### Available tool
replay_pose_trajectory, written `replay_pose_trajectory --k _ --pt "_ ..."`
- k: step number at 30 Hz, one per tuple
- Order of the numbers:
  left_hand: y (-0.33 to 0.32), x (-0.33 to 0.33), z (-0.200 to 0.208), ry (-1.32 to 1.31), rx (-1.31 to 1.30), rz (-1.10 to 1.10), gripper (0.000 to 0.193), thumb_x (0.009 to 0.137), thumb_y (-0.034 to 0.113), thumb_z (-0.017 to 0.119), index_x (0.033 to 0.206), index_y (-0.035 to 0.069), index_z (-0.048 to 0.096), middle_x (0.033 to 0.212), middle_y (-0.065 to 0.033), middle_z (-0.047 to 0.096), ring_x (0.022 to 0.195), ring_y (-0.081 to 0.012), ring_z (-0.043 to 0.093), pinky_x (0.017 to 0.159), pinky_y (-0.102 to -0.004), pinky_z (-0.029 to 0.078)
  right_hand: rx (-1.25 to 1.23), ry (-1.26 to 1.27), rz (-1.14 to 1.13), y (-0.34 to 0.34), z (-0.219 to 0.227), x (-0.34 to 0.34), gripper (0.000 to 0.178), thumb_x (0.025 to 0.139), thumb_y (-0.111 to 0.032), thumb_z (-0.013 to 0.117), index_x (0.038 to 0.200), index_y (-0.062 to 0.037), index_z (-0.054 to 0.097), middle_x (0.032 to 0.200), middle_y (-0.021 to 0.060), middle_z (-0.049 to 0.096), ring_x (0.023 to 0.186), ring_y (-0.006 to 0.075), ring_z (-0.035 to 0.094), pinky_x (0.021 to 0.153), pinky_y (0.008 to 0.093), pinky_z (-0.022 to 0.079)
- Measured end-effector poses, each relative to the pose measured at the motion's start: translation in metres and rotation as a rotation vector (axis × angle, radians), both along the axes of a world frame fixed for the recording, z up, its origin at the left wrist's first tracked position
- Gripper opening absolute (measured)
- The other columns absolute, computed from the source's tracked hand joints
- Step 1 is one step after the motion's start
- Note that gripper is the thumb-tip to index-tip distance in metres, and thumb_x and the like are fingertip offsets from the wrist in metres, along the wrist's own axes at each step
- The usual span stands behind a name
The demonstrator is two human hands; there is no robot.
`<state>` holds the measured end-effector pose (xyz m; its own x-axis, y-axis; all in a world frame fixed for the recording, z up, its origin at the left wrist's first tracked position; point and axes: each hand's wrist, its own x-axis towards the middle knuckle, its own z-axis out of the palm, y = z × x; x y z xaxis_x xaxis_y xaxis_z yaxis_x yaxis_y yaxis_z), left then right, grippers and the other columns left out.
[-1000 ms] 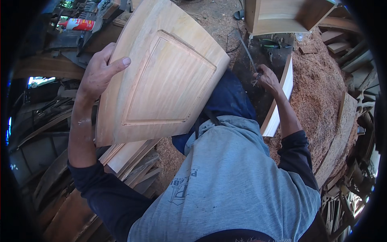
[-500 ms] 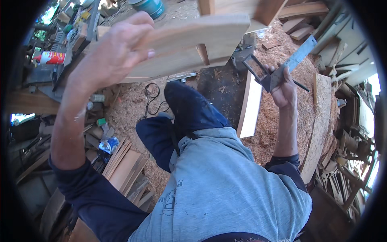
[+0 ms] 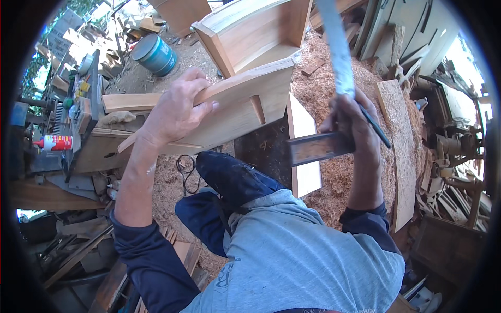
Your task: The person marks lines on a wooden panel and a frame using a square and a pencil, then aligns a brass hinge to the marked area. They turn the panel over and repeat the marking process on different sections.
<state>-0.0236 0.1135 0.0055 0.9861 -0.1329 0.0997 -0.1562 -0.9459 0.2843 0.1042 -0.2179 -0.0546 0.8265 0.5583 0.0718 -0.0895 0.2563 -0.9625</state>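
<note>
Right hand [image 3: 360, 122] grips square [image 3: 319, 149] — long blade [image 3: 339, 57] pointing forward

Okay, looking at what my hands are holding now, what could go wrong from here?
Only your left hand is on the wooden panel, gripping its upper edge, so it could tip or slip. Your right hand holds the metal-bladed square along with a dark pencil-like stick, so one might shift or drop. The panel also looks close to the open wooden box, and they could knock together.
</note>
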Motion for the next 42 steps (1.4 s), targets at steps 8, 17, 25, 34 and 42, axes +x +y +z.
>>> replay_pose_trajectory --k 8,17,25,34,42 --pt "0.010 -0.006 -0.009 -0.302 -0.378 -0.024 0.099 0.082 0.080 0.061 0.125 -0.009 0.064 0.120 -0.0130 0.051 0.108 -0.0242 0.063 0.093 -0.0370 0.058 -0.082 -0.507 -0.144 0.116 0.035 -0.015 0.044 0.095 -0.010 0.070 0.134 0.0048 0.055 0.094 0.0207 0.072 0.076 0.0218 0.075 0.065 0.0339 0.062" --pt "-0.018 -0.002 -0.013 -0.379 -0.011 -0.014 0.082 0.064 0.033 0.095 0.129 -0.005 0.061 0.126 -0.0207 0.052 0.113 -0.0396 0.059 0.097 -0.0464 0.053 -0.195 -0.764 -0.439 0.165 0.033 -0.013 0.022 0.086 -0.007 0.073 0.107 -0.0042 0.068 0.096 0.0191 0.068 0.088 0.0398 0.069 0.077 0.0447 0.056" --pt "-0.026 0.005 -0.028 -0.377 -0.104 -0.002 0.075 0.075 0.028 0.088 0.134 -0.006 0.057 0.131 -0.0230 0.049 0.116 -0.0416 0.059 0.096 -0.0469 0.054 -0.238 -0.842 -0.307 0.153 0.041 -0.011 0.018 0.091 -0.008 0.070 0.109 -0.0044 0.068 0.105 0.0185 0.068 0.094 0.0386 0.070 0.080 0.0455 0.057" --pt "-0.048 -0.048 -0.051 -0.920 0.024 0.163 0.046 0.091 0.022 0.074 0.128 -0.004 0.062 0.119 -0.0160 0.057 0.110 -0.0316 0.055 0.091 -0.0416 0.050 -0.192 -0.834 -0.293 0.139 0.012 -0.017 0.014 0.087 -0.005 0.075 0.100 -0.0042 0.068 0.106 0.0147 0.068 0.098 0.0354 0.070 0.082 0.0424 0.057" --pt "-0.124 -0.067 -0.249 -0.088 -0.770 0.206 0.025 0.089 -0.003 0.058 0.110 0.001 0.072 0.103 -0.0168 0.065 0.091 -0.0357 0.070 0.086 -0.0450 0.055 -0.191 -0.802 -0.234 0.147 0.013 -0.019 0.016 0.087 -0.001 0.072 0.101 -0.0060 0.068 0.116 0.0170 0.066 0.106 0.0377 0.067 0.088 0.0435 0.056"
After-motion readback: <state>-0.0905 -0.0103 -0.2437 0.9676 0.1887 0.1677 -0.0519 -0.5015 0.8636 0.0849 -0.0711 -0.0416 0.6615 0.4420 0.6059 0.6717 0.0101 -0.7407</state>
